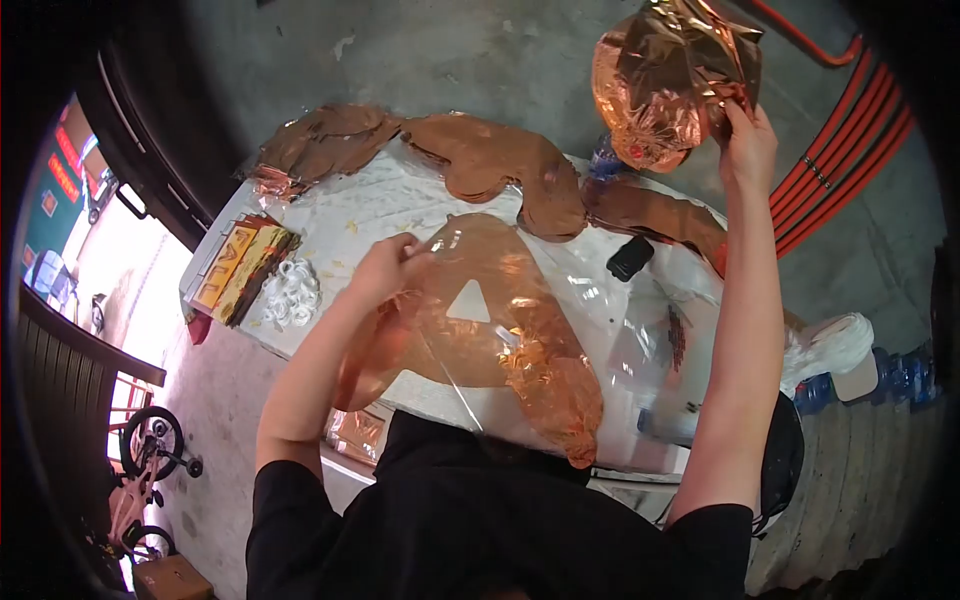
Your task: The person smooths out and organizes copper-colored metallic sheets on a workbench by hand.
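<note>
Low over the near side of the table lies a flat copper-coloured foil balloon shaped like a letter A (540,320), partly covered by clear plastic film. My left hand (385,270) is closed, fingers pinched at the left edge of this A balloon near its top. Raised at the upper right, my right hand (747,145) grips a crumpled, shiny copper foil balloon (660,95), whose full shape is hard to make out. Stacks of flat copper foil balloons (490,165) lie along the far side of the table.
On the white-covered table (340,230) are a black object (629,258), a bundle of white string (291,293) and yellow printed packs (232,270). Orange hoses (840,150) run along the floor at right. Blue water bottles (895,378) stand beyond the right end. A bicycle (150,450) stands at left.
</note>
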`<act>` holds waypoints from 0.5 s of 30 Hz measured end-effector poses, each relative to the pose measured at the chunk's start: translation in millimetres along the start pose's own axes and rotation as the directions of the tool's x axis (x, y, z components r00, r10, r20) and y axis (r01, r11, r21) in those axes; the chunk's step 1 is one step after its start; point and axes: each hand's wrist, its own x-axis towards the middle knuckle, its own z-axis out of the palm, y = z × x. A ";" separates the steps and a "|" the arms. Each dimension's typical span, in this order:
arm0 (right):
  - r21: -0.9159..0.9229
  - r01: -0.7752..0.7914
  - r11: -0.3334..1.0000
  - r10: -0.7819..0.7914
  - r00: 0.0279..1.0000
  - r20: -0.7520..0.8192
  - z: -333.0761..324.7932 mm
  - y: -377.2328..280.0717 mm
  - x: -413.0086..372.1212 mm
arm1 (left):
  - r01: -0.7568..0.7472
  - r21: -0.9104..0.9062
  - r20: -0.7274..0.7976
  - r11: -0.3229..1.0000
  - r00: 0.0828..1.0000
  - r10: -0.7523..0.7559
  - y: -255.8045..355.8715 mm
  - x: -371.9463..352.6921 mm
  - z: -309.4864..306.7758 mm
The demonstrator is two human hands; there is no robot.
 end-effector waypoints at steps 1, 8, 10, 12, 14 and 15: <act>0.014 0.017 1.000 -0.018 1.000 0.021 9.7 1.8 -1.3 | -0.002 -0.001 -0.007 1.000 1.000 0.002 12.0 -0.1 3.4; 0.149 -0.155 0.977 0.109 0.954 0.279 32.3 38.0 -20.4 | -0.087 0.541 -0.021 0.837 0.993 0.117 24.9 2.3 11.4; 0.213 -0.288 0.934 0.127 0.822 0.555 28.5 59.5 -30.3 | -0.368 0.154 -0.258 0.917 0.881 0.396 26.7 8.2 7.3; 0.251 -0.342 0.905 0.171 0.835 0.523 47.7 65.3 -55.4 | -0.406 -0.071 -0.326 0.911 0.873 0.363 49.4 5.2 -7.1; 0.290 -0.397 0.871 0.220 0.842 0.492 57.1 73.8 -73.1 | -0.437 -0.289 -0.387 0.852 0.867 0.314 71.9 1.7 -23.7; 0.310 -0.486 0.817 0.257 0.789 0.559 58.0 83.0 -78.1 | -0.565 -0.101 -0.439 0.819 0.764 0.473 80.2 1.9 -31.9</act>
